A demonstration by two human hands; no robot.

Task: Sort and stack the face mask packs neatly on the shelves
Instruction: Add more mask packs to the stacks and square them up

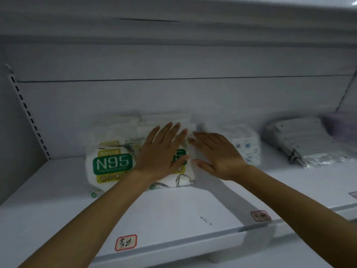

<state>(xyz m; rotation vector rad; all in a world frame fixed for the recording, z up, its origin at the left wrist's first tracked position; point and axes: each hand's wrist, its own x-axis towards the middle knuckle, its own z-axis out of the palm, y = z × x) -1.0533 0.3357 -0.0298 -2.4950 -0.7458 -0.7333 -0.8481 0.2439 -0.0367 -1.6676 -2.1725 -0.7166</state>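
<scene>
My left hand point(164, 151) lies flat, fingers straight, on the right-hand stack of white soft-plastic packs with green N95 labels point(173, 171). My right hand point(218, 153), fingers also straight, stands against that stack's right edge. I'd square it gently beside the left N95 stack point(111, 163) on the white metal shelf point(58, 209).

Glossy plastic N95 packs point(112, 163) lie on a smooth, matt shelf point(173, 209).
</scene>
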